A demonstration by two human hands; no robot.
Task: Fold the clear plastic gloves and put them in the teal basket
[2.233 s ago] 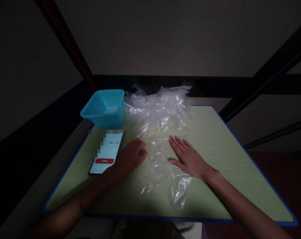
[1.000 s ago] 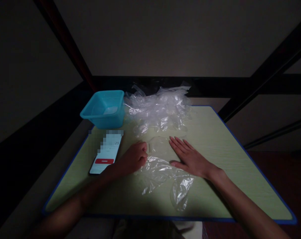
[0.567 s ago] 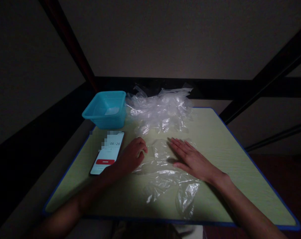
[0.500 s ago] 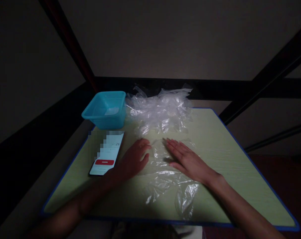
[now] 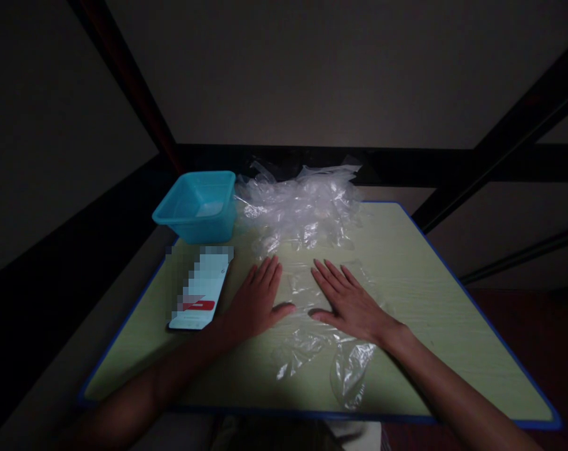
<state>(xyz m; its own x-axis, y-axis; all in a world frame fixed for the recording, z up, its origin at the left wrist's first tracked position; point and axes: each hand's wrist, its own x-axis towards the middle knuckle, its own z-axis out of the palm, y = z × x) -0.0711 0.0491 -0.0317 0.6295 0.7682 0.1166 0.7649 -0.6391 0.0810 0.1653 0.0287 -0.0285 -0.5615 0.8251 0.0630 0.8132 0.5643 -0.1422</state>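
A clear plastic bag (image 5: 307,332) lies spread on the table in front of me, its two handle-like ends crumpled toward the near edge. My left hand (image 5: 258,297) is flat with fingers stretched out, at the bag's left side; its thumb reaches over the film. On the right part of the bag my right hand (image 5: 347,300) rests palm down, fingers spread. Neither hand grips anything. Beyond the fingertips sits a loose heap of clear plastic bags (image 5: 307,207).
A blue plastic basin (image 5: 222,225) stands at the table's back left corner. A phone with a lit screen (image 5: 204,288) lies left of my left hand, partly pixelated. The pale green table (image 5: 434,351) has a blue edge. A wall rises behind it.
My left hand has flattened from a curled pose, its fingers now straight and its thumb out over the bag. My right hand has spread its fingers with little shift.
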